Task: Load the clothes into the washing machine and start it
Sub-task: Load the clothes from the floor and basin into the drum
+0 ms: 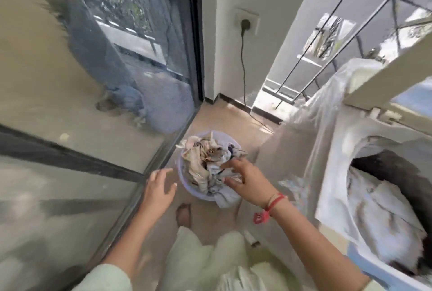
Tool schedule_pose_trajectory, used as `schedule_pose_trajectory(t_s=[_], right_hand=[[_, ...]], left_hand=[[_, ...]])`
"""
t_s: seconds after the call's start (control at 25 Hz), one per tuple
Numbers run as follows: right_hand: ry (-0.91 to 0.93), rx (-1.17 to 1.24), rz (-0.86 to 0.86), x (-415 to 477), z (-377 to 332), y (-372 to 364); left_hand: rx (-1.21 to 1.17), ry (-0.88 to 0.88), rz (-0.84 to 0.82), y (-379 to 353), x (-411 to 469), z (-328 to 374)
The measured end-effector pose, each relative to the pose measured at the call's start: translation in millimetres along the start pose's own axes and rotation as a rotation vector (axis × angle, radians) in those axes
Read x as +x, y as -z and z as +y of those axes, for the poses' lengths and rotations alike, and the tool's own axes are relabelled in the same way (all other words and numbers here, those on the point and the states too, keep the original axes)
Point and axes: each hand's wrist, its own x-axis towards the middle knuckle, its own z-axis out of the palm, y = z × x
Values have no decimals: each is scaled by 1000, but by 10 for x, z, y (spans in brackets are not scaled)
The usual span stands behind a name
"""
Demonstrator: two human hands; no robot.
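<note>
Fingers [230, 182] spread over basket clothes [205, 162]

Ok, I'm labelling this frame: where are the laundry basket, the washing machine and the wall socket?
laundry basket [181, 179]: head view, left rim.
washing machine [336, 174]: head view, white top panel beside the opening.
wall socket [247, 22]: head view, plate centre.

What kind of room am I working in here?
Probably a home laundry corner by a balcony: an open top-loading washing machine with clothes inside, a basket of clothes on the tiled floor, a sliding glass door and a wall socket.
</note>
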Motion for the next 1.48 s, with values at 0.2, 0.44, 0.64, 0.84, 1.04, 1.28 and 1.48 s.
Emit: schedule_pose_trajectory(t_s=[0.2,0.44,0.64,0.84,1.04,1.28,1.48], right_hand=[[-294,84,-13,922,80,-793],[-509,-30,-104,1705,740,-1660],[-413,-145,-70,2423,1468,-2451],[-465,-228,138,2714,1799,-2851],[-392,209,499,2146,1265,-2423],[-199,290,770,1640,604,-1637],[-142,378,1228,1459,450,-512]], left_hand=[[88,41,-288,57,708,-741],[270,13,-485,-414,1497,-1299],[289,33,-479,-1245,1861,-1740],[276,-17,-491,-1837,1924,-1812],[207,116,-598,-2019,1793,-1642],[172,183,-575,-1768,1795,-1532],[291,113,-353,-1251,2010,-1255]])
